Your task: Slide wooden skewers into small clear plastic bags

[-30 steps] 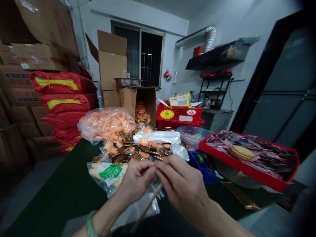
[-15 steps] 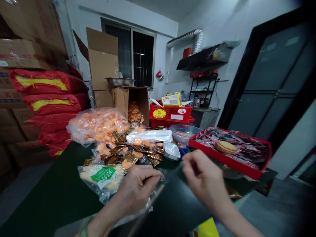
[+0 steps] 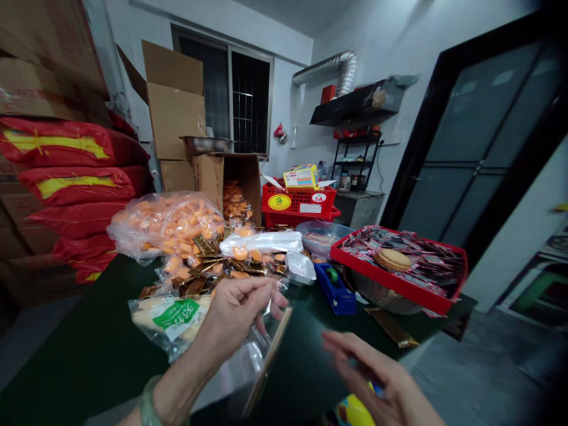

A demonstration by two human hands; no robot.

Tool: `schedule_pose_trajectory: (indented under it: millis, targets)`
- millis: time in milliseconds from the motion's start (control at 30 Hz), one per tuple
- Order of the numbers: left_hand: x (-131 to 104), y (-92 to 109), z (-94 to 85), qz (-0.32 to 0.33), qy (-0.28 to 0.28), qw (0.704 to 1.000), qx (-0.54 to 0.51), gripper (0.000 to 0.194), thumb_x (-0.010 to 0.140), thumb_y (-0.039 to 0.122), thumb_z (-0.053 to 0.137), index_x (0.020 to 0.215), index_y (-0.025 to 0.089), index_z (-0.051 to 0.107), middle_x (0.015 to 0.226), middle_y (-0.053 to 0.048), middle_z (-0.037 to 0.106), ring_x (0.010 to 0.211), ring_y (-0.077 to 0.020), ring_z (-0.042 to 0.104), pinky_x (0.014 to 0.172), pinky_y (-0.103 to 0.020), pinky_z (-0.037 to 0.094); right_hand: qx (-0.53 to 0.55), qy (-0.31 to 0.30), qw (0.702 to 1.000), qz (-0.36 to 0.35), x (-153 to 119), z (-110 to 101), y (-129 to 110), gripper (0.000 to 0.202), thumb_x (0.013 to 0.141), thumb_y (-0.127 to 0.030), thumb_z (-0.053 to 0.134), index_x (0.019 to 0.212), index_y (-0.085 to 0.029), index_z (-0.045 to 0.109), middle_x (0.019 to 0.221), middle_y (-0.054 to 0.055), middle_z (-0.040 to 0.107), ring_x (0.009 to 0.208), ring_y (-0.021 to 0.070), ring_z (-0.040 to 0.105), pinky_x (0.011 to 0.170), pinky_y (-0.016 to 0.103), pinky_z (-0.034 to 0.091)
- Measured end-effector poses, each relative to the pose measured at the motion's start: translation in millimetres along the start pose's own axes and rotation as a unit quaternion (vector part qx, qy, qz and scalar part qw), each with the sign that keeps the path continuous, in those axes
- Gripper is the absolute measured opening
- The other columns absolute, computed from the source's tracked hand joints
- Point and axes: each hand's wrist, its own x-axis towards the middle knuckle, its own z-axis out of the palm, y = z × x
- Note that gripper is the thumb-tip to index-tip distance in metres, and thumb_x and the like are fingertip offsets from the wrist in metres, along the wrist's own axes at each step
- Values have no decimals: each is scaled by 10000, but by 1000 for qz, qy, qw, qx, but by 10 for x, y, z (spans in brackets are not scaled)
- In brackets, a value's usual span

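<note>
My left hand [image 3: 244, 307], with a green bangle at the wrist, pinches a clear plastic bag [image 3: 252, 355] at its upper edge. A thin wooden stick [image 3: 268, 361] slants along the right side of the bag. My right hand [image 3: 368, 370] is at the lower right, blurred, its fingers apart and holding nothing, above a yellow packet [image 3: 355, 411] near the bottom edge. A pack with a green label [image 3: 175, 316] lies left of my left hand. Beyond the hands, a blue tape dispenser [image 3: 336, 293] stands on the dark green table [image 3: 306, 337].
Orange wrapped pieces [image 3: 177, 219] and brown-gold sachets [image 3: 195, 278] are heaped behind my left hand. A red tray [image 3: 394, 275] of sachets with round biscuits [image 3: 393, 259] rests on a metal colander [image 3: 381, 294] at the right. A gold packet [image 3: 393, 327] lies near the table's right edge.
My right hand has moved down and opened, away from the tape dispenser, which now shows fully. My left hand has risen slightly and still pinches the bag. The view has shifted a little right.
</note>
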Motion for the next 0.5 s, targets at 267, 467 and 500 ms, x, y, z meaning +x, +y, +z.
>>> schedule_pose_trajectory:
  millis: [267, 467, 500]
  targets:
    - [-47, 14, 42, -15, -13, 1000, 9, 230, 753, 312, 589, 801, 106, 677, 624, -40, 631, 520, -97, 538, 429, -167, 413, 164, 52, 984, -51, 286, 506, -383, 127, 731, -298, 612, 702, -177, 637, 599, 18, 592, 503, 106, 508, 446, 186, 416]
    - [-101, -58, -104, -14, -2, 999, 29, 156, 672, 236, 669, 762, 110, 672, 580, -20, 617, 483, -78, 509, 437, -158, 388, 262, 20, 965, -6, 275, 534, -324, 159, 744, -296, 607, 866, -194, 598, 634, 2, 583, 500, 96, 499, 438, 180, 420]
    - [-105, -77, -125, -18, -4, 1000, 18, 147, 674, 234, 668, 756, 113, 669, 586, -21, 617, 492, -83, 518, 441, -161, 394, 270, 15, 963, -10, 277, 544, -322, 137, 750, -291, 603, 845, -193, 599, 626, -1, 575, 503, 94, 493, 441, 178, 416]
